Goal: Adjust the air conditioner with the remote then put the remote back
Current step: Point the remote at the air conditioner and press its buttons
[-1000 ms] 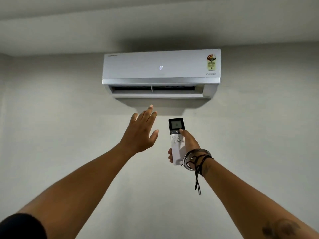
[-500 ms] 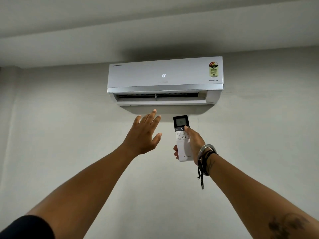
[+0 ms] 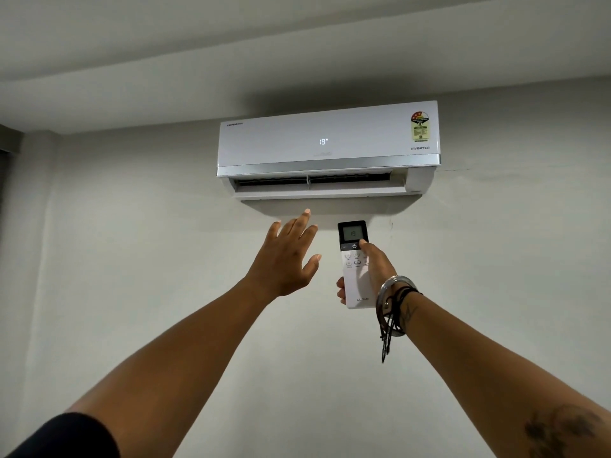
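Overhead, AC unit (image 3: 327,140) on grey wall (image 3: 132,242).

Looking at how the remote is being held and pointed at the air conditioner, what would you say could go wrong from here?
The thumb sits at the remote's top row, right beside the power button, so a slip might switch the air conditioner off. The right hand holds the remote alone at arm's length overhead; a loose grip could drop it. The open left hand beneath the vent could drift across the signal path.
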